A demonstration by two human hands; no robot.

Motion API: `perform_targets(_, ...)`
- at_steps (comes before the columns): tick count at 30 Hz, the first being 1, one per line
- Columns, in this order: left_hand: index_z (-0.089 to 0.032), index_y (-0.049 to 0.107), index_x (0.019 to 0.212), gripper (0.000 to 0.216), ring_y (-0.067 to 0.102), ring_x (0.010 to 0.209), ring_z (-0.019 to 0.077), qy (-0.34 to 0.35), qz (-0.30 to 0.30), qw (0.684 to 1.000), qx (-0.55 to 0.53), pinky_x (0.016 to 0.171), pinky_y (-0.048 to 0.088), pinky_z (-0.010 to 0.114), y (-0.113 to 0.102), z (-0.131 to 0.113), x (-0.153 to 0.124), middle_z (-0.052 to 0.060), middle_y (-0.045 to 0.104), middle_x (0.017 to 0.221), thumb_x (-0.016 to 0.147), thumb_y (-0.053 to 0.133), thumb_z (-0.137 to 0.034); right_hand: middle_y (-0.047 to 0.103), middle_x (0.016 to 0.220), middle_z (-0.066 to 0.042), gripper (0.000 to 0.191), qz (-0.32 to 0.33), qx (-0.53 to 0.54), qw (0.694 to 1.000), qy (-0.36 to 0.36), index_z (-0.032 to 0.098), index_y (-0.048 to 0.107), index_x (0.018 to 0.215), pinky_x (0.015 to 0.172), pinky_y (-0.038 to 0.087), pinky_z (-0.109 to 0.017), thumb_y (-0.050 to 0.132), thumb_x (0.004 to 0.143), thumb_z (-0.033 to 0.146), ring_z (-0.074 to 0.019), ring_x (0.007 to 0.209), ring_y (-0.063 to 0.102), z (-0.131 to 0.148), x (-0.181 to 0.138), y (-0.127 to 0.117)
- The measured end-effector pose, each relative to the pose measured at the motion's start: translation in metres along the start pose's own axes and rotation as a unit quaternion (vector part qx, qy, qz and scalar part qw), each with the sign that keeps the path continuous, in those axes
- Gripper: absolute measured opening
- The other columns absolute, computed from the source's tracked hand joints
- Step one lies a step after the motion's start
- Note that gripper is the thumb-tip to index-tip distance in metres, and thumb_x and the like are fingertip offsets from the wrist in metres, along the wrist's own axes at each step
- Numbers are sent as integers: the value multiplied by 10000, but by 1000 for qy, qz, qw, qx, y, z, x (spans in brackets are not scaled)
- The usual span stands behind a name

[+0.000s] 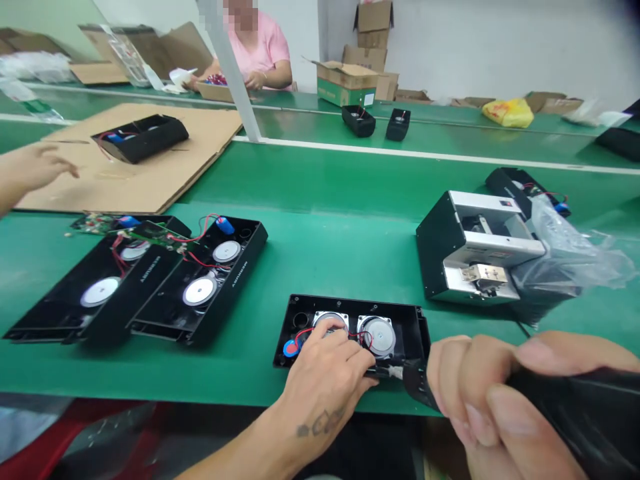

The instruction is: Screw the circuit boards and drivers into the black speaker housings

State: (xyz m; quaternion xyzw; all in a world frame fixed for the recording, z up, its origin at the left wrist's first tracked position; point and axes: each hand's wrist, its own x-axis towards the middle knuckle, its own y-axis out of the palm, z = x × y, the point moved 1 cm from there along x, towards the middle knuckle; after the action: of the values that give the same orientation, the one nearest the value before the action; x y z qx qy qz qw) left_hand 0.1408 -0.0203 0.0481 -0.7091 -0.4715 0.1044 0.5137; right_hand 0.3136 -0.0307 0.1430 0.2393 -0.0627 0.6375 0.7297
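A black speaker housing point(407, 327) lies open side up near the table's front edge. Two round speaker drivers point(381, 337) sit in it, with red wires and a blue cylindrical part point(290, 348) at its left end. My left hand point(333, 367) reaches over the front wall and grips it, partly covering the left driver. In my right hand point(480, 393) is a black electric screwdriver point(575, 413), its tip at the front wall beside my left fingers. Whether the tip touches a screw cannot be made out.
Two more speaker housings point(250, 267) with green circuit boards point(160, 235) lie left. A metal-and-black machine point(440, 247) and a plastic bag point(565, 247) stand right. Another person's hand point(37, 167) hovers over cardboard point(210, 143); a person in pink point(273, 47) sits across.
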Motion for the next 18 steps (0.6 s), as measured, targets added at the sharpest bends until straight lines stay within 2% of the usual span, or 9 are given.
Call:
perform_targets(3, -213, 691, 876, 200, 631, 725, 210, -7, 21, 1000, 10, 1000, 490, 480, -1, -1, 1, -33, 703, 751, 907, 886, -248, 564, 623, 77, 221, 12, -11, 1000, 12, 310, 588, 1197, 460, 427, -310, 698, 1033, 211, -128, 453, 480, -3, 2, 1)
perform_targets(8, -210, 681, 865, 221, 584, 702, 206, -5, 33, 999, 28, 988, 484, 477, 0, -2, 2, -33, 698, 747, 906, 889, -274, 580, 646, 70, 257, 71, -33, 997, 15, 330, 576, 1240, 482, 467, -321, 649, 1051, 172, -144, 470, 528, -6, 3, -4)
perform_targets(14, -215, 631, 831, 244, 572, 702, 199, -3, 41, 999, 32, 969, 474, 458, 1, -1, 2, -35, 682, 743, 959, 828, -281, 564, 614, 72, 256, 65, -31, 997, 2, 323, 596, 1241, 443, 436, -315, 637, 1041, 170, -138, 436, 489, -4, 2, -1)
perform_targets(18, -219, 615, 824, 256, 584, 708, 200, -4, 33, 999, 34, 954, 472, 452, 1, -2, 2, -34, 680, 736, 988, 798, -290, 570, 620, 72, 246, 74, -56, 996, 11, 336, 591, 1230, 465, 463, -320, 628, 1054, 167, -138, 445, 490, -4, 2, 1)
